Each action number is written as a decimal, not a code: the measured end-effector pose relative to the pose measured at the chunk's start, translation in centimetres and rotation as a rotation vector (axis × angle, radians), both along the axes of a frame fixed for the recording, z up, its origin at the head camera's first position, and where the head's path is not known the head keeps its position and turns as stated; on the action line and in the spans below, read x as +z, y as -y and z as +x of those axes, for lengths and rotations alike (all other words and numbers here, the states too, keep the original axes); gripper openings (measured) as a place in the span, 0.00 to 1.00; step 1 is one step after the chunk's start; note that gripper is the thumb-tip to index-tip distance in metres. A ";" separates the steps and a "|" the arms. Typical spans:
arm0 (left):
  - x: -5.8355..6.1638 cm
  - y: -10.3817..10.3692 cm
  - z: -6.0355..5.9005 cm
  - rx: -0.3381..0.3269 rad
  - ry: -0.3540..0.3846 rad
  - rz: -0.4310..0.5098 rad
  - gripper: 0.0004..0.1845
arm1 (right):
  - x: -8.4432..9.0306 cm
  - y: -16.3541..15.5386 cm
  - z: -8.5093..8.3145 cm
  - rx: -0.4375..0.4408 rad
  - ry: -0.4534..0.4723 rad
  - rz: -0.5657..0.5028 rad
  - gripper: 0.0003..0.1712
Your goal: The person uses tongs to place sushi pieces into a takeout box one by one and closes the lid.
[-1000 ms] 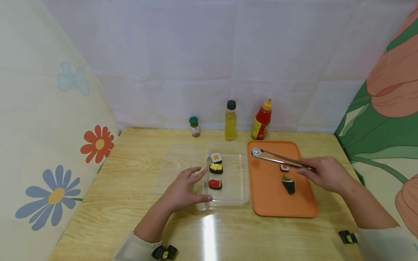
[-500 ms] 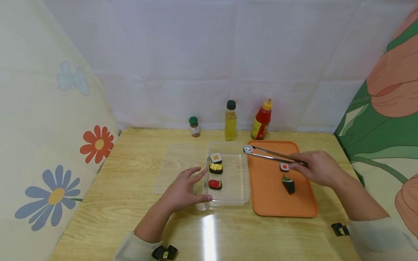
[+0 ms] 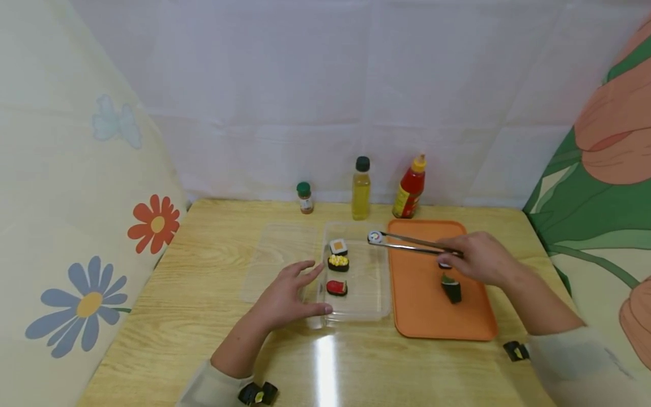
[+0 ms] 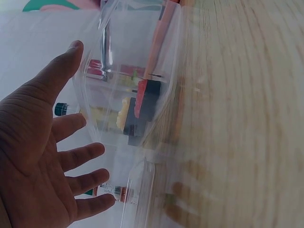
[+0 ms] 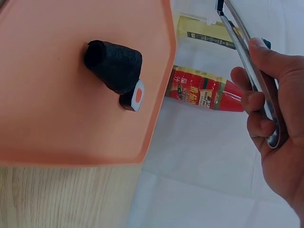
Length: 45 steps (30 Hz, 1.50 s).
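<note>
Metal tongs (image 3: 414, 245) gripped by right hand (image 3: 480, 260), sushi roll (image 3: 374, 237) pinched at tips above clear container (image 3: 378, 294), left hand (image 3: 287, 294) spread flat against container edge.

Both arms wear pale cream sleeves ending short of the bare wrists. A small black camera unit with a yellow-green spot sits strapped at each forearm, 2 in all.

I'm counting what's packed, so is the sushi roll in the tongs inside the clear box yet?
Not yet: the tongs hold the roll above the box's right rim.
</note>
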<state>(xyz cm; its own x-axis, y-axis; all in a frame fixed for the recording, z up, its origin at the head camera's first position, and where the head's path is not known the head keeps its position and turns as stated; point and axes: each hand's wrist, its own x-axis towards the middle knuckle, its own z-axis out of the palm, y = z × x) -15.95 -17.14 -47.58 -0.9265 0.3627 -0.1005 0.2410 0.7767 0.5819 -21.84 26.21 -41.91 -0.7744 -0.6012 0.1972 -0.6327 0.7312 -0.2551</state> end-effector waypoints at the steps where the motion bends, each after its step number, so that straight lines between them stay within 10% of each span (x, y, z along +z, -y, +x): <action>1: 0.0 0.0 0.0 -0.001 -0.002 0.000 0.54 | 0.0 0.1 -0.1 0.007 0.001 -0.001 0.17; 45: -0.2 0.2 0.1 -0.019 -0.027 0.018 0.54 | 3.0 3.5 -5.5 0.161 0.137 0.156 0.18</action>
<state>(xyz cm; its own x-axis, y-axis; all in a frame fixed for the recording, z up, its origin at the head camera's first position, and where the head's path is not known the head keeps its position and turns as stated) -15.85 -17.31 -47.78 -0.9217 0.3818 -0.0683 0.2717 0.7612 0.5889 -27.35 22.69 -38.95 -0.6793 -0.7338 -0.0079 -0.7114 0.6611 -0.2383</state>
